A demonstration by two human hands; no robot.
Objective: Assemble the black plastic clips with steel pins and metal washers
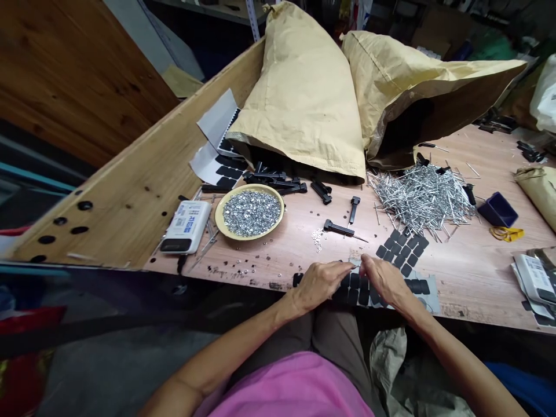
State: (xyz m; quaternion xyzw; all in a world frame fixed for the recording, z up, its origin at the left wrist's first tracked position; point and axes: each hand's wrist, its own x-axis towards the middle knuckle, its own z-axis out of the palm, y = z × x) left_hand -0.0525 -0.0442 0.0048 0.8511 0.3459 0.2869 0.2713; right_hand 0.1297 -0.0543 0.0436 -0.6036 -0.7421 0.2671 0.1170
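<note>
My left hand [321,282] and my right hand [386,279] meet close together at the table's front edge, fingers pinched. A small pale glint shows between the fingertips, too small to name. Beneath the hands lies a sheet with black rounded pads [354,289], partly hidden by them. Just beyond, more black pads [402,250] lie in rows. Ahead of my fingers are a black plastic part with a metal pin [341,227], another black part [354,209] and a scatter of small washers [318,238].
A yellow bowl [220,225] of small metal pieces stands left, beside a white device [186,227]. A heap of metal pins [425,197] lies right, near a dark blue box [498,209]. Two large paper sacks [304,87] rise behind. A wooden board [130,174] borders the left.
</note>
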